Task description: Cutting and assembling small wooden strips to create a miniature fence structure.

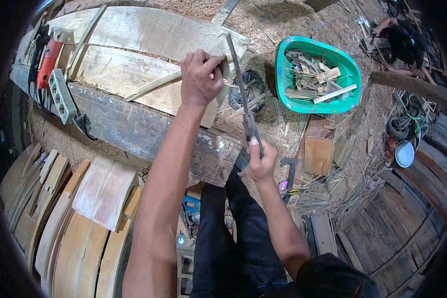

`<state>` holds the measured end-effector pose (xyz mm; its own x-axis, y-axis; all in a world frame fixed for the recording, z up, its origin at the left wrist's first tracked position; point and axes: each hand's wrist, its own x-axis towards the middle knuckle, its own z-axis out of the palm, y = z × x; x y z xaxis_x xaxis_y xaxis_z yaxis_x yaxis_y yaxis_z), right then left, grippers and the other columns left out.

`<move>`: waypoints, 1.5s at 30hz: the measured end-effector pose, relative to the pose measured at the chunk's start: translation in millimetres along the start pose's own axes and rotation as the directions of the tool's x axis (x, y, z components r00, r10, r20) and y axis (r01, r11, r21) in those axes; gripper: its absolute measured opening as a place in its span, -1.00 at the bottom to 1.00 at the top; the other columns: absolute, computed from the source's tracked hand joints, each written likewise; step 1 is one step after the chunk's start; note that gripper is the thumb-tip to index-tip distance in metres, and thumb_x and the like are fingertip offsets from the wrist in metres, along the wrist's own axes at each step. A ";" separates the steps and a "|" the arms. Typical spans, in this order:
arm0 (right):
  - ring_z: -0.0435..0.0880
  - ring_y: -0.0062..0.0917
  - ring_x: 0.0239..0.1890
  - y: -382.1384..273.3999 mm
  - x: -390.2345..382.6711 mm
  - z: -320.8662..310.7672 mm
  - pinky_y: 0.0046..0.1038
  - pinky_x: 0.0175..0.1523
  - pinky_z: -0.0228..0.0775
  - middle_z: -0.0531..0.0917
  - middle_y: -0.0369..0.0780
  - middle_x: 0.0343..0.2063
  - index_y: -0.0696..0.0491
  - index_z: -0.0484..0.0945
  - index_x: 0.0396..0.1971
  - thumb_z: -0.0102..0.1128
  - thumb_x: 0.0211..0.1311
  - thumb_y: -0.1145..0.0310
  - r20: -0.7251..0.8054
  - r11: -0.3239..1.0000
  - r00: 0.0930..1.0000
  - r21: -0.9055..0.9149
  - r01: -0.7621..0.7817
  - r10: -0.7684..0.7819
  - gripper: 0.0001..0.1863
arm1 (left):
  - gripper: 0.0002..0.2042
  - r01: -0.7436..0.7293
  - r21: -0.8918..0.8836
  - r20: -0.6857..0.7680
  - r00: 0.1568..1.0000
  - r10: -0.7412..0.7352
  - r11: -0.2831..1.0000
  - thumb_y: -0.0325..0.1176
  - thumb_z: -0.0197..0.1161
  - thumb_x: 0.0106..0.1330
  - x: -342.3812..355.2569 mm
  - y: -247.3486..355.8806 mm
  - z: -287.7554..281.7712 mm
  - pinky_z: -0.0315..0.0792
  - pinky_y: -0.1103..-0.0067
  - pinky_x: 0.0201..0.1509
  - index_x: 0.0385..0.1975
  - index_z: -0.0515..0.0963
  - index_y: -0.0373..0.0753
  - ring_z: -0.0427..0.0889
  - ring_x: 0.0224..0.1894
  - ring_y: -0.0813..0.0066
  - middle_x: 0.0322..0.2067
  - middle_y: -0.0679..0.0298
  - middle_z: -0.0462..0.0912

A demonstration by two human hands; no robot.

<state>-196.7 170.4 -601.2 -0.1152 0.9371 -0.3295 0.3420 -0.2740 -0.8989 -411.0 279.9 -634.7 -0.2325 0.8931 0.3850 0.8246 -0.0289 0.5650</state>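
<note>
My left hand (202,78) is closed around a thin pale wooden strip (154,85), near the strip's right end. That strip slants across wide planks (129,67) laid on the worn workbench (139,121). In my right hand (263,161) is a machete (240,79), a long, narrow, dark blade seen nearly edge-on. Its blade points away from me, the tip beyond my left hand and just right of the strip's end. Whether blade and strip touch, I cannot tell. My fingers hide part of the machete's handle.
Left on the bench lie a red power tool (48,62) and a power strip (62,97). A green tub (281,82) of wood scraps stands right, a hammer (289,169) nearer. Curved boards (104,191) are stacked at lower left. Another person (405,42) crouches far right.
</note>
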 end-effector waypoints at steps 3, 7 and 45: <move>0.31 -0.73 -0.60 -5.7 22.4 4.6 -0.54 -0.49 0.11 0.39 -0.40 -0.70 0.11 0.42 -0.64 0.05 0.40 0.19 0.008 1.000 1.000 -0.009 0.002 -0.002 -0.59 | -0.65 -0.018 0.013 0.002 1.000 0.018 1.000 -0.57 0.23 -0.04 1.7 -1.0 1.3 0.32 0.40 -0.10 -0.23 0.71 -0.09 0.46 -0.28 0.28 -0.43 0.30 0.48; 0.32 -0.73 -0.59 -13.7 19.7 -1.0 -0.54 -0.48 0.12 0.40 -0.38 -0.70 0.12 0.43 -0.63 0.04 0.41 0.20 0.013 0.999 1.000 0.049 -0.004 0.003 -0.59 | -0.72 0.000 0.004 0.017 1.000 0.000 1.000 -0.51 0.27 -0.03 2.0 -1.6 1.2 0.30 0.38 -0.09 -0.30 0.71 -0.02 0.45 -0.25 0.31 -0.42 0.34 0.45; 0.25 -0.76 -0.61 -7.8 41.9 16.7 -0.49 -0.55 0.06 0.27 -0.40 -0.75 0.14 0.37 -0.63 0.07 0.40 0.24 0.027 0.992 0.999 0.123 0.019 -0.022 -0.60 | -0.72 -0.001 0.019 0.007 1.000 0.001 1.000 -0.49 0.28 -0.03 -0.6 -5.0 3.7 0.29 0.38 -0.06 -0.29 0.70 -0.02 0.46 -0.24 0.33 -0.42 0.35 0.45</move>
<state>-219.8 208.2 -612.8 -0.1477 0.9369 -0.3170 0.2223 -0.2809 -0.9337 -413.1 281.2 -640.5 -0.2282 0.8962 0.3804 0.8346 -0.0211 0.5505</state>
